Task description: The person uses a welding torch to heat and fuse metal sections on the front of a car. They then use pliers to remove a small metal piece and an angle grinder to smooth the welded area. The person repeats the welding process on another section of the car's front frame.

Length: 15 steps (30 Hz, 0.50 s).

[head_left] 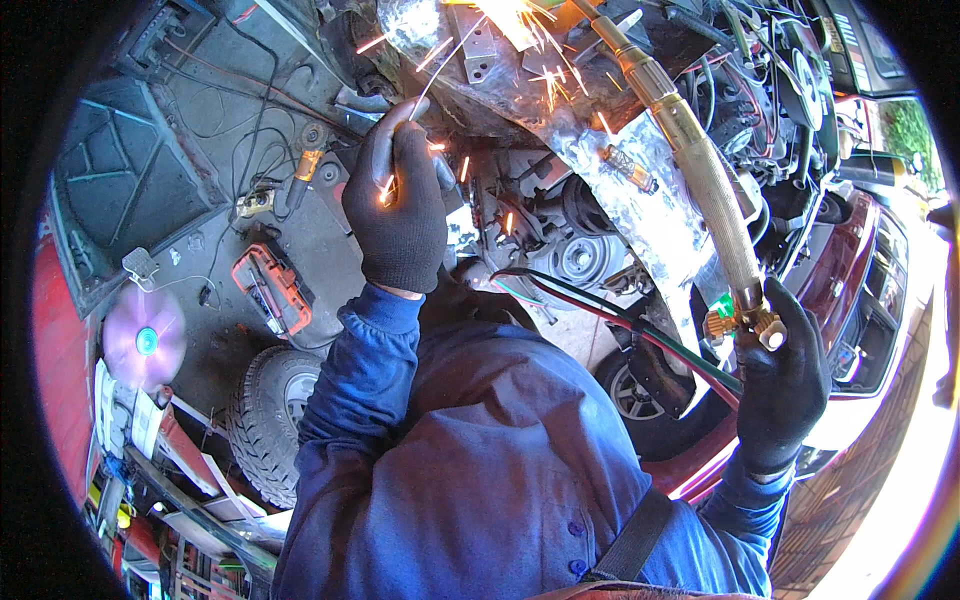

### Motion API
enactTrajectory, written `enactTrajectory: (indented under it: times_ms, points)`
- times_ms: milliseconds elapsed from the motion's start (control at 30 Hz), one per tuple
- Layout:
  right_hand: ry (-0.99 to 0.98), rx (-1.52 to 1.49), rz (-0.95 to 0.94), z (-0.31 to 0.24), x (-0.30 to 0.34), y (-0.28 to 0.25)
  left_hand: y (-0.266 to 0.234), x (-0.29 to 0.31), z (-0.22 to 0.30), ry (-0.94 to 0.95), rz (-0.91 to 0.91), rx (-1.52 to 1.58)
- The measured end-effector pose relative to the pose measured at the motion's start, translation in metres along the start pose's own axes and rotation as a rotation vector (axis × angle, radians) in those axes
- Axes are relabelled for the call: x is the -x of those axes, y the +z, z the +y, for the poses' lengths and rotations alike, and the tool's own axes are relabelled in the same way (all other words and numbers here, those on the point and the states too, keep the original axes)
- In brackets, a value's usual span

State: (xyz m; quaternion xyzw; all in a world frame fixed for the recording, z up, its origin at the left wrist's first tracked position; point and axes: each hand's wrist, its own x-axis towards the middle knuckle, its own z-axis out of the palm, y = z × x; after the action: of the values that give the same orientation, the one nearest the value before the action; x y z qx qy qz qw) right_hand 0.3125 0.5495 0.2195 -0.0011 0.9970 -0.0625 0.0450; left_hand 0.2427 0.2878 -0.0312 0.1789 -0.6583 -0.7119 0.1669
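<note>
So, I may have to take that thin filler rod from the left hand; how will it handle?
The filler rod will probably feel light, being so slender. It looks fairly stiff, extending straight beyond the gloved left hand, though that thinness suggests hard pushing could bend it.

My left hand (400, 210) pinches a thin rod (450, 67) toward far sparks (525, 22); my right hand (785, 390) holds the torch (712, 190) at its brass valves (745, 327).
</note>
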Motion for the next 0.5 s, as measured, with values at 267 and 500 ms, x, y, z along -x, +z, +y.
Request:
enactTrajectory:
  times_ms: [267,500]
  points:
    - [0.005,-0.064,-0.014,0.0032,0.0015,-0.0013,-0.0007,-0.0009,-0.0067,0.038,-0.001,-0.058]
    - [0.026,-0.029,-0.027,0.0045,0.0028,-0.0008,0.0002,0.0007,-0.0057,0.002,0.003,-0.026]
